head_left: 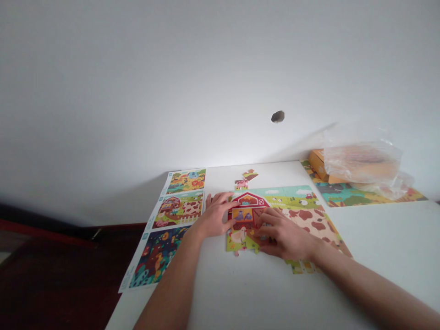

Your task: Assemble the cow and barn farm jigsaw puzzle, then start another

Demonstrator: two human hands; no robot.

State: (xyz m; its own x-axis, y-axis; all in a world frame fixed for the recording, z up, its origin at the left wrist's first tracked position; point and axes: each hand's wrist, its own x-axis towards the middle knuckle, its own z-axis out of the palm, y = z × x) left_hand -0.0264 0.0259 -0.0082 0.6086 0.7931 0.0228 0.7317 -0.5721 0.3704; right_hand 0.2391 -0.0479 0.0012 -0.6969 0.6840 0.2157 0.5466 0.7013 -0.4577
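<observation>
A partly assembled farm jigsaw puzzle (309,222) lies on the white table, with a red barn, a hen and a spotted cow. My left hand (217,214) rests at its left edge beside the barn, fingers spread and touching the border. Over the middle lower part, my right hand (285,234) has its fingers bent down and thumb drawn in on a puzzle piece (264,237), mostly hidden beneath them. Two loose pieces, one with a pink pig (241,184) and one brown and green (250,175), lie beyond the puzzle's top edge.
A reference sheet (150,230) with several printed scenes lies at the left. At the back right, a clear plastic bag (364,158) sits on an orange box (318,165), over another colourful puzzle (357,196). A white wall (220,91) with a hole stands behind the table.
</observation>
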